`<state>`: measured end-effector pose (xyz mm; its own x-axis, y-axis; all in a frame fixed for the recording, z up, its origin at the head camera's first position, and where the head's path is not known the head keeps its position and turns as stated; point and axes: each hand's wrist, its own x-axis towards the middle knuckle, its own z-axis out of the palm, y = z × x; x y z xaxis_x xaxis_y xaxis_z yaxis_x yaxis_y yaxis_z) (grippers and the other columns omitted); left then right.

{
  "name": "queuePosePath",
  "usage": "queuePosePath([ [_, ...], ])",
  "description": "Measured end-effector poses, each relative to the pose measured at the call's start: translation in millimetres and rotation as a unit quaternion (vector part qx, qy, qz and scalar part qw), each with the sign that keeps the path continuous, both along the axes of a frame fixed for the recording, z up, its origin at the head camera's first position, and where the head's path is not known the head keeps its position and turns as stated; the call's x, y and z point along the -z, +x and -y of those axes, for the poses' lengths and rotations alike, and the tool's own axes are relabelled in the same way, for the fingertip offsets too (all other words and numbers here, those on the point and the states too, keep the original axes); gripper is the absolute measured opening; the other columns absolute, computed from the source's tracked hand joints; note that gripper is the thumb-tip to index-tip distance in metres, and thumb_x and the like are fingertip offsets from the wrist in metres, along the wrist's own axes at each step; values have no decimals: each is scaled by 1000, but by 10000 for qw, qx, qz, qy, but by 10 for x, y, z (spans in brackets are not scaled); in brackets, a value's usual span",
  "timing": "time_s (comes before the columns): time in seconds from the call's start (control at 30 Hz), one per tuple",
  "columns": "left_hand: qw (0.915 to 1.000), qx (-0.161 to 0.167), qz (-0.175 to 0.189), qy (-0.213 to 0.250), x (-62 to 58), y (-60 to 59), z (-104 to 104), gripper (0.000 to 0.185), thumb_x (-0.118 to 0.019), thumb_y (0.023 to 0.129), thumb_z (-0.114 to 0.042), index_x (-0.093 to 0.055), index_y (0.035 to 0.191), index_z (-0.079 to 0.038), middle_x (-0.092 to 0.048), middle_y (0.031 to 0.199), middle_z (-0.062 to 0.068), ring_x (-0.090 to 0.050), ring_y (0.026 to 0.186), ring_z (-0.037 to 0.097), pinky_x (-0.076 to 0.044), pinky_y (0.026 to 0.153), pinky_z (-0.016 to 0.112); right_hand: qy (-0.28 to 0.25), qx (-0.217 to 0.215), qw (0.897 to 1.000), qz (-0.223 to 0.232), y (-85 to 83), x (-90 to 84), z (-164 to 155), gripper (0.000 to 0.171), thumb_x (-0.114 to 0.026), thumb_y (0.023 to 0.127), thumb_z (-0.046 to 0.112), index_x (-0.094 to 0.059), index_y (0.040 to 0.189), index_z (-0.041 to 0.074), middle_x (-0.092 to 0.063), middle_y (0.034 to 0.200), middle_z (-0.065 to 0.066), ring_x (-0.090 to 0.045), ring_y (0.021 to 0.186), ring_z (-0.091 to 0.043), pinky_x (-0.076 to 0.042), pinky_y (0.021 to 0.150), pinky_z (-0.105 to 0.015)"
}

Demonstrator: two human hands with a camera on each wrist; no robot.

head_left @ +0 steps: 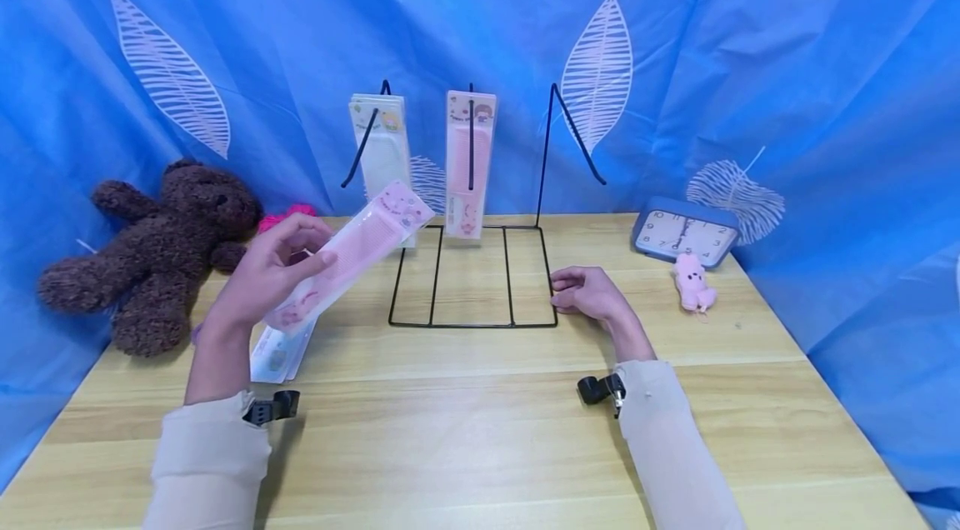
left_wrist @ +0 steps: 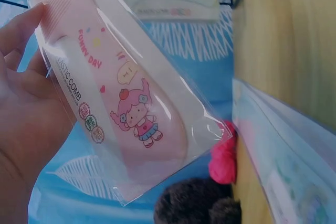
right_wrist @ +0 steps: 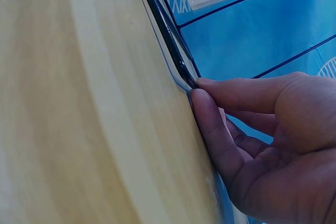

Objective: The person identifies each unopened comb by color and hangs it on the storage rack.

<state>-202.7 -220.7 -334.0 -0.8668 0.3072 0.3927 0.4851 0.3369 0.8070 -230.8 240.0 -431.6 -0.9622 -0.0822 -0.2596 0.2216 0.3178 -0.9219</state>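
Observation:
My left hand pinches a packaged pink comb by its long edge, tilted above the table. In the left wrist view, the comb's clear sleeve bears a cartoon girl. With thumb and fingertips, my right hand pinches the right front corner of the black wire display rack; the right wrist view shows the thumb against the rod. Pale green packaged combs hang on the rack's left hook, and a packaged pink comb on the middle one. The right hook carries nothing.
More packaged combs lie on the table below my left hand. A brown teddy bear and a bright pink item sit at left. At right are a blue clock and a small pink plush. A blue curtain hangs behind.

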Motion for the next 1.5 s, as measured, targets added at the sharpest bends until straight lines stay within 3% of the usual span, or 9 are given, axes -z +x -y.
queuePosePath([
  [0.6, 9994, 327, -123, 80, -230, 37, -323, 23, -67, 96, -1, -60, 118, 0, -71, 104, 4, -65, 87, 23, -53, 72, 28, -104, 1, 9999, 34, 2, 14, -10, 56, -70, 84, -11, -53, 138, -8, -57, 123, -22, -66, 96, -24, -58, 83, -32],
  [1.03, 9938, 915, -270, 565, -357, 76, -460, 24, -65, 93, 10, -61, 116, 5, -71, 106, 6, -68, 86, 22, -56, 73, 27, -51, -24, 10000, 17, 2, 23, -19, 55, -70, 86, -11, -53, 138, -9, -57, 123, -23, -67, 95, -24, -58, 83, -32],
  [1.5, 9974, 493, -426, 293, -369, 64, -558, 23, -68, 95, 2, -62, 117, 2, -70, 102, 9, -67, 80, 23, -56, 67, 28, -61, -18, 10000, 14, 3, -6, -8, 55, -69, 86, -12, -53, 138, -8, -57, 123, -22, -67, 96, -25, -58, 84, -33],
])
